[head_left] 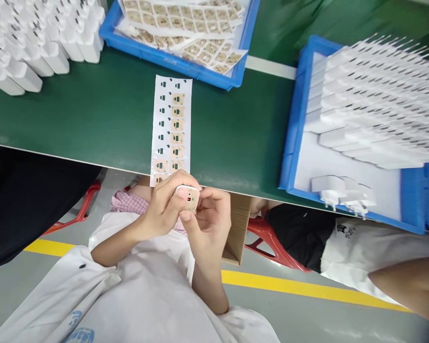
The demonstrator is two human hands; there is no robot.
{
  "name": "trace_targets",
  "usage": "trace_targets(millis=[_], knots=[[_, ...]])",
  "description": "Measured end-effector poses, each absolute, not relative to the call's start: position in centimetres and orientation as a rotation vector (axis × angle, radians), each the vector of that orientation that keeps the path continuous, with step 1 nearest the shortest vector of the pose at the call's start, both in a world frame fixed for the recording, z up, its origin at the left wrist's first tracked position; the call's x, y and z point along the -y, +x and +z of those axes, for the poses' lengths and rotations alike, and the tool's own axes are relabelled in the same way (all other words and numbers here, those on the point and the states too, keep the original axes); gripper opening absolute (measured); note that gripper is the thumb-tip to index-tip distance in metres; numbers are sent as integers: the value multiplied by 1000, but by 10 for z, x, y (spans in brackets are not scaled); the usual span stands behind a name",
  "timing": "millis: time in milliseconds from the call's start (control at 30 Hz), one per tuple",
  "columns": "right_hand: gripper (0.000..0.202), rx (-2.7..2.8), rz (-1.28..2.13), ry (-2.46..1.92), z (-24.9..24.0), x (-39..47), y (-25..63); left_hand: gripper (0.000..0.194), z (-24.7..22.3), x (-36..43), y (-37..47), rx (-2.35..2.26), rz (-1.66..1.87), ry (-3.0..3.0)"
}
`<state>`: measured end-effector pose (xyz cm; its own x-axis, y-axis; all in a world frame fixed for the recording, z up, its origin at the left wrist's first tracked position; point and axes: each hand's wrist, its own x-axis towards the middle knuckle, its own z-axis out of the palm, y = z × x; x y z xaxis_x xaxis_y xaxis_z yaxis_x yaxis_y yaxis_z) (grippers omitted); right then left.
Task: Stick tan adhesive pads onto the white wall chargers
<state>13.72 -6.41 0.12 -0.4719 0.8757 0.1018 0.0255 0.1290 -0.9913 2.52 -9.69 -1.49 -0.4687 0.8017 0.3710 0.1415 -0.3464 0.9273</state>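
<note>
Just off the table's front edge, a small white casing with a tan sticker on its face is held between both hands. My left hand grips its left side, the thumb lying on the sticker. On the other side the fingers and thumb of my right hand pinch the casing's right and lower edges. Beyond my hands, a white sticker sheet lies on the green table, its near end by my left hand. Tan stickers remain mostly in its right column; the left column is mostly bare backing.
A blue tray of sticker sheets stands at the back. Another blue tray at the right holds rows of white plug casings. More white casings stand back left. A cardboard box is below the edge; people sit on both sides.
</note>
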Motion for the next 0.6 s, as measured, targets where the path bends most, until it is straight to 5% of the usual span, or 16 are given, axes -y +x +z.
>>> trace_targets(millis=[300,600], knots=[[45,1750,1456,-938,-5,59,122,70,-24,108,24,-1674,1755,952],[60,1796,1248,-821,-27,53,103,61,-53,94,18,-1750,2022,501]])
